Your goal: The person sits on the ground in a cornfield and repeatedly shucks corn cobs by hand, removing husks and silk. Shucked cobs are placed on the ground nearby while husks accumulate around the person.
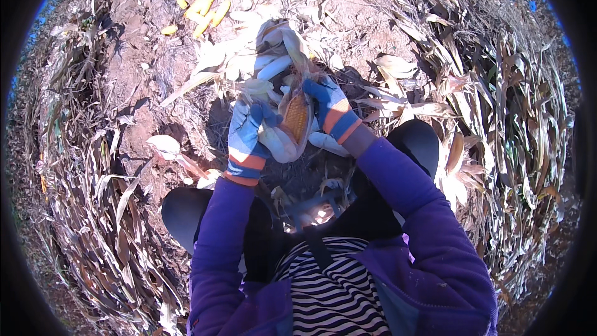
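A: Grip state? And where's the partly bared orange-yellow corn ear [297, 117]?

B: Ear's between both hands, forward of the dark-clad knees [186, 214]. Kernel rows face up, pale papery husk [281, 144] spread around them. Left hand [245, 134], in a blue-grey glove with orange bands, is closed on the husk's left side. Right hand [329, 102], matching glove, pinches husk near the ear's upper end; exact fingertip contact too small to read.

A: Surroundings?

B: Cluster of bare yellow corn ears [205, 4] on reddish-brown soil [146, 124], well apart, up-left. Dry tan stalks [497, 118] along both sides.
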`<state>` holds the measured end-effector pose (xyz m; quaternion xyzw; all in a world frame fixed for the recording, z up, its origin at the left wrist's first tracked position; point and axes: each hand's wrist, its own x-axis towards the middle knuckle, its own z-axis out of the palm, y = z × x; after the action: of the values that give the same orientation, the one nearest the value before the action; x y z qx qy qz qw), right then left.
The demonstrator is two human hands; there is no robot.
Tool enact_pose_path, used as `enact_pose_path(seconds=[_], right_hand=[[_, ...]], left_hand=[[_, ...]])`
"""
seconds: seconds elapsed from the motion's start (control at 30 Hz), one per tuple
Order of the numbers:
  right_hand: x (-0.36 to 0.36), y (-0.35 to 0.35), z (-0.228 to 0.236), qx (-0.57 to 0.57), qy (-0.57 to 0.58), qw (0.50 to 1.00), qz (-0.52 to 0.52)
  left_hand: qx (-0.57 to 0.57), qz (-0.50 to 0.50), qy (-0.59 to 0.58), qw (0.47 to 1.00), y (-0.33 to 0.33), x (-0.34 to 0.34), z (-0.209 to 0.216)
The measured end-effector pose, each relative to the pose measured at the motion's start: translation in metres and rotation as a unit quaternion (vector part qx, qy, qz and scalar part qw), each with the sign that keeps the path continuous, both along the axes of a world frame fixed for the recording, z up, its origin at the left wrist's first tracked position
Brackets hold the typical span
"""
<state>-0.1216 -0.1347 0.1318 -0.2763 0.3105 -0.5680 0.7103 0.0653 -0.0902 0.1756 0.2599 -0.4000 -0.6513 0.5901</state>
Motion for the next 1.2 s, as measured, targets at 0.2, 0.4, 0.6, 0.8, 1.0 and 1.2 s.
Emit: enact_pose_path(seconds=[0.2, 0.4, 0.6, 0.8, 1.0, 1.2], right_hand=[[0.021, 0.014, -0.015, 0.072, 0.057, 0.995, 0.026], [0.006, 0.004, -0.012, 0.047, 0.069, 0.996, -0.042], [-0.033, -0.024, -0.012, -0.001, 0.071, 0.985, -0.158], [-0.052, -0.023, 0.021, 0.034, -0.06, 0.978, -0.197], [-0.055, -0.024, 0.015, -0.012, -0.053, 0.978, -0.203], [-0.03, -0.017, 0.026, -0.034, -0.047, 0.98, -0.191]], left_hand=[[0.002, 0.012, 0.021, 1.0, 0.002, 0.003, -0.009], [0.088, -0.047, 0.019, 0.995, 0.015, 0.002, 0.014], [0.133, -0.151, -0.189, 0.961, 0.018, 0.013, 0.012], [0.18, -0.301, -0.317, 0.881, 0.021, 0.014, 0.015], [0.129, -0.334, -0.359, 0.862, 0.022, 0.004, -0.012], [0.225, -0.246, -0.174, 0.927, 0.025, 0.015, -0.045]])
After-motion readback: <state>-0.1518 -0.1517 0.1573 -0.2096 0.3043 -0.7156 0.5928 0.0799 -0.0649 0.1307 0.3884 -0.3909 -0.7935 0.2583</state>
